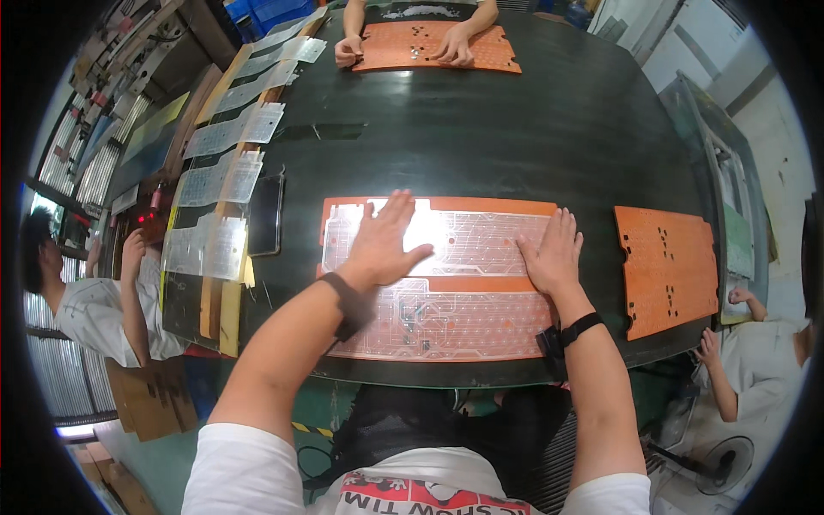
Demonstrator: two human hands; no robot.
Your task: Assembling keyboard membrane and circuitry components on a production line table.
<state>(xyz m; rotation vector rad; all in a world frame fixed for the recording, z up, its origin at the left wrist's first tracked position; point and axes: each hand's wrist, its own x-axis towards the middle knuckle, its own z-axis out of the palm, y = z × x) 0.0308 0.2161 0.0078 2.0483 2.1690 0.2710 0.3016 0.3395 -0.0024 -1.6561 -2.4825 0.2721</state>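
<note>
An orange board [442,284] lies in front of me on the dark table. Two clear printed film sheets rest on it: a far sheet [489,240] and a near sheet [463,326], both covered with fine pale lines. My left hand [386,245] is spread flat on the left part of the far sheet, where light glares off the film. At that sheet's right end, my right hand [554,253] presses down with its fingers stretched out. Neither hand grips anything. Dark bands circle both wrists.
A second orange board [668,270] lies to the right. Several clear film sheets [206,246] hang over a wooden rail at the left, beside a phone [267,215]. Across the table [481,129], another person's hands [455,45] rest on an orange board [390,47]. People stand at both sides.
</note>
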